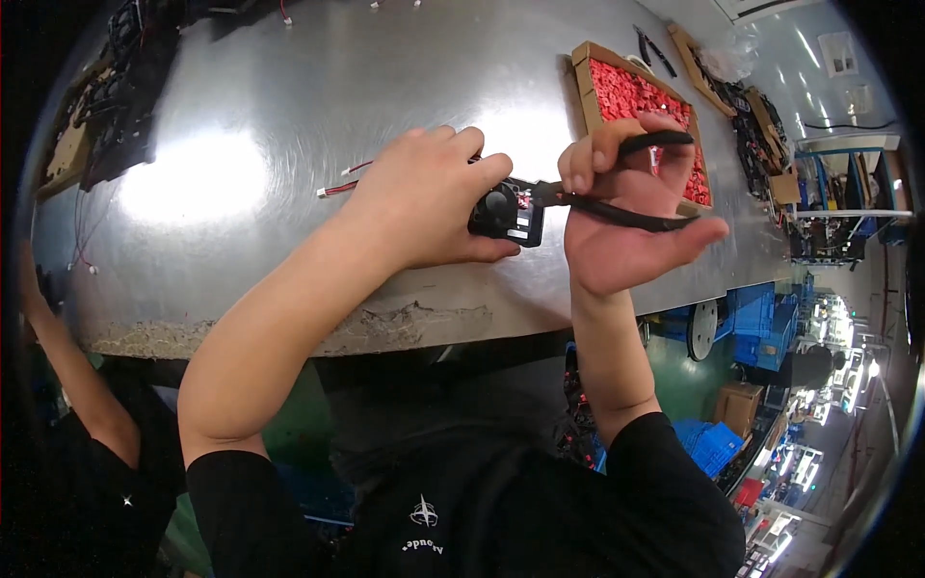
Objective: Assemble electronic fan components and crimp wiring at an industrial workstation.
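My left hand [434, 188] grips a small black cooling fan [501, 210] above the metal tabletop, fingers over its far side and thumb along the near side. Wires with white connectors [332, 190] stick out to the left, partly behind that hand. Black-handled pliers [617, 204] lie in my right hand [636, 207], one handle under the fingers and the other across the palm. Their handles are spread apart. The jaws reach the fan's right edge, close to a small red part [524, 199]; whether they pinch it is too small to tell.
An open cardboard box [583, 82] full of small red parts stands at the right. Another pair of pliers [655, 53] lies beyond it. Black fans [120, 125] are piled at the far left, near another person's arm [72, 356]. The table's front edge [414, 328] is chipped.
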Tool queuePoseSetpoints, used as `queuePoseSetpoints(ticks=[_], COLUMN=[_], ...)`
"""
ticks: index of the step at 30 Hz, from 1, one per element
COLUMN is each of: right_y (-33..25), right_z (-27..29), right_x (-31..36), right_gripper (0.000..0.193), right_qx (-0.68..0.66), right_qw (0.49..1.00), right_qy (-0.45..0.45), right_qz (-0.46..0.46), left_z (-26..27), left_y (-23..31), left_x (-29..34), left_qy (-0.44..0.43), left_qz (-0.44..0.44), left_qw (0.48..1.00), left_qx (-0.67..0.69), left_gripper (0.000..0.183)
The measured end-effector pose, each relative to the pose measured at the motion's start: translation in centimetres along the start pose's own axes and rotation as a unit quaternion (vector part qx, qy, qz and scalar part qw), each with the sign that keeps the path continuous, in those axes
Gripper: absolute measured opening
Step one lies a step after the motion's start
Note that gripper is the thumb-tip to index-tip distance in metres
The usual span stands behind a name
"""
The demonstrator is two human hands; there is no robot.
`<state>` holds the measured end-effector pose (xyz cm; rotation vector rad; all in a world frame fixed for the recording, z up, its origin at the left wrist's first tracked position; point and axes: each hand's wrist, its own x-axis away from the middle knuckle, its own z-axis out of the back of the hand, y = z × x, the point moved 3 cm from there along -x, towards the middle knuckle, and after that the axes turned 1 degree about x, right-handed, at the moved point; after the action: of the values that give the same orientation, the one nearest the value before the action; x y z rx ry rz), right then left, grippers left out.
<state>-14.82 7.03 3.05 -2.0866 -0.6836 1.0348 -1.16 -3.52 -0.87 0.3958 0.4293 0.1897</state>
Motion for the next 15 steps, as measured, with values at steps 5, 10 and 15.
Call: queuePoseSetpoints(ticks=[5, 10, 15], right_y=[0.6, 1.0, 0.8], right_z=[0.4, -0.1, -0.4], right_x=[1.4, 0.7, 0.1], right_gripper=[0.101, 0.106, 0.102], right_qx=[0.050, 0.015, 0.133], right_qw=[0.993, 0.995, 0.990], right_qy=[-0.075, -0.078, -0.038], right_qz=[0.079, 0.054, 0.037], left_z=[0.0, 0.0, 0.1], left_y=[0.3, -0.1, 0.0], left_x=[0.0, 0.3, -0.2], left_qy=[-0.014, 0.026, 0.011], left_qz=[-0.003, 0.002, -0.006], left_qw=[1.000, 1.000, 1.000], left_qx=[0.005, -0.012, -0.003], left_gripper=[0.060, 0.059, 0.059])
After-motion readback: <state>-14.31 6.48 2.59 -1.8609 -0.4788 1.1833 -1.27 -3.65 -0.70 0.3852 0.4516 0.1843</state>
